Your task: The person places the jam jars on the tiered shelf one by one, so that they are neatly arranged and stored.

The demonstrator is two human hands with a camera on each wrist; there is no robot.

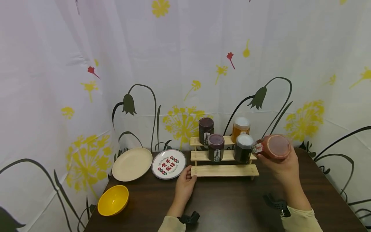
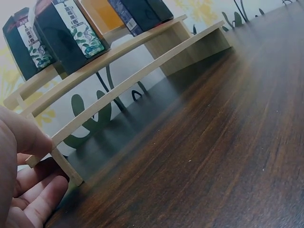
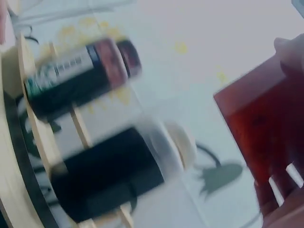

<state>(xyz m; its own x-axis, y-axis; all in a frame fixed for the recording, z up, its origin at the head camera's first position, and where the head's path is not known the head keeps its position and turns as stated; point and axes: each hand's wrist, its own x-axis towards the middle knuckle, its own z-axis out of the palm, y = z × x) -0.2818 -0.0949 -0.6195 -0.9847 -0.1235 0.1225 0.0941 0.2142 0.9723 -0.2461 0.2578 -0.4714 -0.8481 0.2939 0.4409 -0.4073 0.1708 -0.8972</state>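
A three-step wooden rack (image 1: 224, 170) stands on the dark table. My left hand (image 1: 184, 186) pinches the left end of its lowest step, thumb above and fingers below, as the left wrist view shows. My right hand (image 1: 290, 169) grips a jar of red contents (image 1: 276, 147), tilted in the air at the rack's right side. On the middle step are a dark jar with a purple lid (image 1: 216, 147) and a dark jar with a white lid (image 1: 243, 149). The top step holds another dark jar (image 1: 206, 130) and an amber jar (image 1: 240, 129). Nothing stands on the lowest step.
To the rack's left, a white plate with red lettering (image 1: 169, 164) and a cream oval plate (image 1: 132, 164) lean against the curtain (image 1: 179, 64). A yellow bowl (image 1: 113, 200) sits near the table's left edge. The brown table (image 1: 226, 199) stretches out before the rack.
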